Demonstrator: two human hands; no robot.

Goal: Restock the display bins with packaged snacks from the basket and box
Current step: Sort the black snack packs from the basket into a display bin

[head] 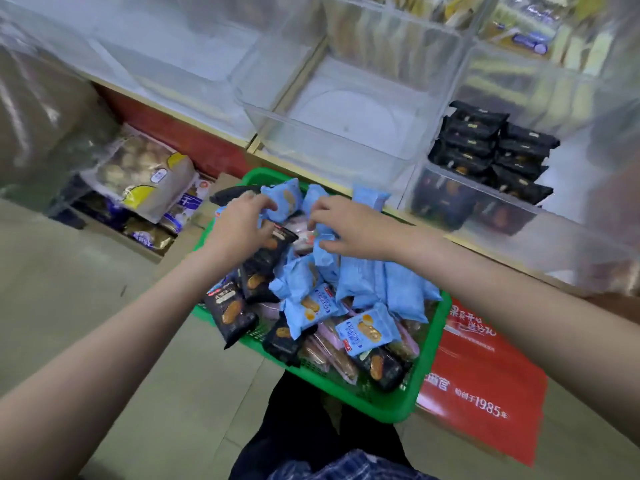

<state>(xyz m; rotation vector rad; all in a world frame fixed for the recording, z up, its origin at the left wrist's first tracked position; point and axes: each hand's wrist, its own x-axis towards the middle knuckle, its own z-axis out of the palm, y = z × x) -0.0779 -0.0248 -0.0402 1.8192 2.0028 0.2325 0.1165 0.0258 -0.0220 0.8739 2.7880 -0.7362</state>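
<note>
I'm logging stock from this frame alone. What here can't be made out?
- Head view: lower layers of the green basket, buried under the blue packets.
- Right hand fingertips, tucked into packets.
- Left hand grip, blurred.
- Upper-right bins, blurred and cut by the edge.
- Packet print, too small.

red printed banner [485, 386] lies flat beside beige floor [69, 306].

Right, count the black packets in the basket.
6 packets: one at the far rim, one under the left hand, one below it, one overhanging the rim, two at the near end. More possibly buried.
</note>
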